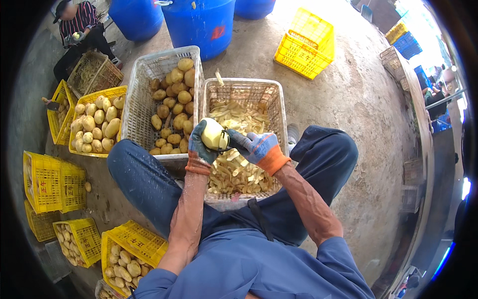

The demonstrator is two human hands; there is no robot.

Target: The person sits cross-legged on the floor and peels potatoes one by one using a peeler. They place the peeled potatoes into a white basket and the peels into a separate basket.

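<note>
My left hand (199,149), in a blue-grey glove with an orange cuff, is closed around a peeled, pale yellow potato (213,133). My gloved right hand (257,147) grips a dark peeler (224,141), its head against the potato's right side; most of its handle is hidden by the fingers. Beneath both hands, between my knees, stands a plastic crate (280,108) holding many potato peelings (239,175). To its left, a taller greyish crate (140,86) contains unpeeled potatoes (179,97).
Yellow crates of potatoes (96,123) stand on the left, with more at lower left (149,246). Large blue barrels (201,30) are ahead, a yellow crate (306,48) at the upper right. A co-worker (80,33) sits at upper left, holding a pale item. A loose potato (88,186) lies on the floor.
</note>
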